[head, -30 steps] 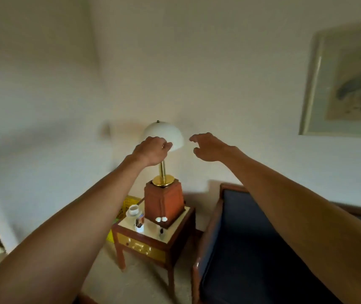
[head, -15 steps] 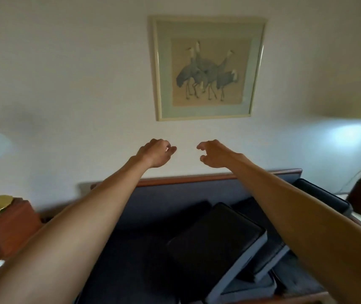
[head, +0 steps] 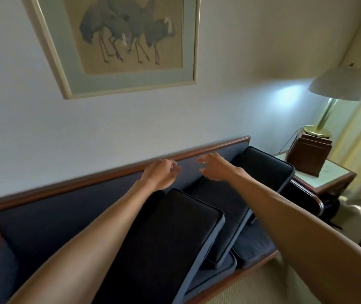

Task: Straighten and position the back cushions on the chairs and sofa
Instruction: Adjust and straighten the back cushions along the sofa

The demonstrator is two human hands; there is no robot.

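Reaching over a sofa [head: 50,218]: two bare arms, both hands empty.

Left hand [head: 158,176]: fingers loosely curled, holding nothing, in front of the sofa's backrest just below its wooden top rail [head: 109,174].

Right hand [head: 213,166]: fingers spread apart, holding nothing, beside the left hand, also before the backrest.

Back cushions, dark with blue piping, none upright against the backrest:
- nearest cushion [head: 175,242], lying tilted on the sofa seat below the hands, overlapping the one behind;
- second cushion [head: 223,207], under the right forearm, partly covered;
- third cushion [head: 265,170], at the sofa's right end, leaning by the backrest corner.

Framed bird print [head: 129,40]: on the wall above the sofa.

Side table [head: 330,174]: right of the sofa, bearing a lit lamp [head: 337,88] on a wooden block base.
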